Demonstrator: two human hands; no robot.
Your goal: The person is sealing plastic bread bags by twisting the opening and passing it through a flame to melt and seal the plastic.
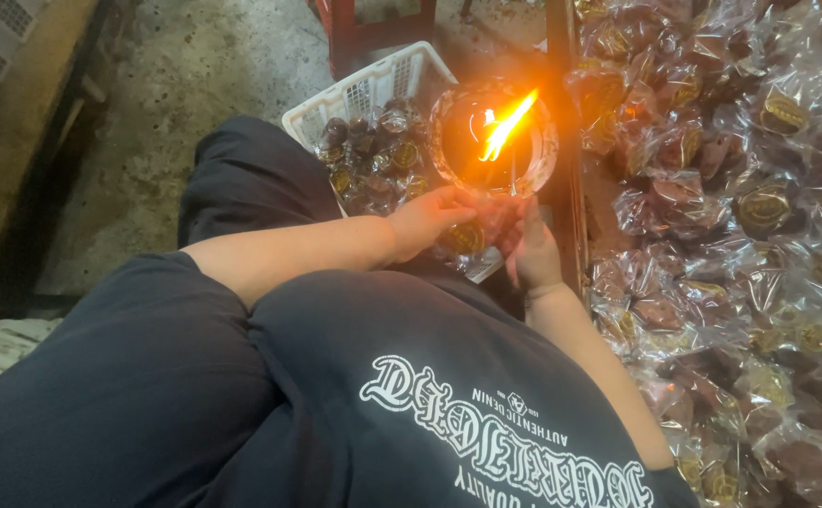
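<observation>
Holding one small clear plastic-wrapped brown sweet (467, 237) just below the bright orange flame (505, 127), the left hand (430, 221) and right hand (533, 254) both seem to pinch it. Keep fingers back from the flame. A white plastic basket (364, 89) sits left of it.

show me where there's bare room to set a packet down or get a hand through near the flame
Bare room is mostly the concrete floor left of the white basket. The table on the right is heaped with wrapped packets, and the basket is full too. Around the flame it is tight: both hands, left and right, hold a packet just below it.
</observation>
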